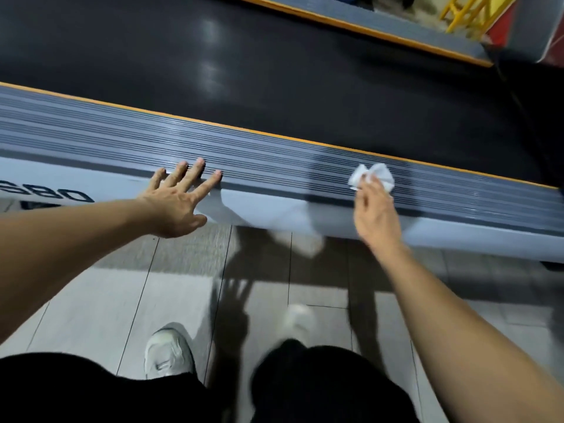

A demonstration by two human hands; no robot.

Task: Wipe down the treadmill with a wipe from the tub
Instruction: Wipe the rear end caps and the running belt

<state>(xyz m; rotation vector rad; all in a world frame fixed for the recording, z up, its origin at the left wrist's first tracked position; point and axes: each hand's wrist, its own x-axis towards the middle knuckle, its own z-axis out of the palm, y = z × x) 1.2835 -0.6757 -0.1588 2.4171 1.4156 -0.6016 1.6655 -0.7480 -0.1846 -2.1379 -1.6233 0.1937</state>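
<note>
Black trousers (320,386) lowest; beyond, left hand (175,206) spreads on the treadmill (274,157) rail, right hand (377,209) pinches the wipe (374,175), probably soft, light, best bunched.

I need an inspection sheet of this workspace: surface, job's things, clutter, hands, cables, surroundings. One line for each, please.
Surface: ribbed grey side rail with orange edge, beside the black belt.
Job's things: crumpled white wipe on the rail; tub not seen.
Clutter: nothing seen.
Hands: left hand open, fingers spread, fingertips on the rail; right hand holds the wipe.
Cables: nothing seen.
Surroundings: grey plank floor, white shoes, yellow frame beyond the treadmill.
</note>
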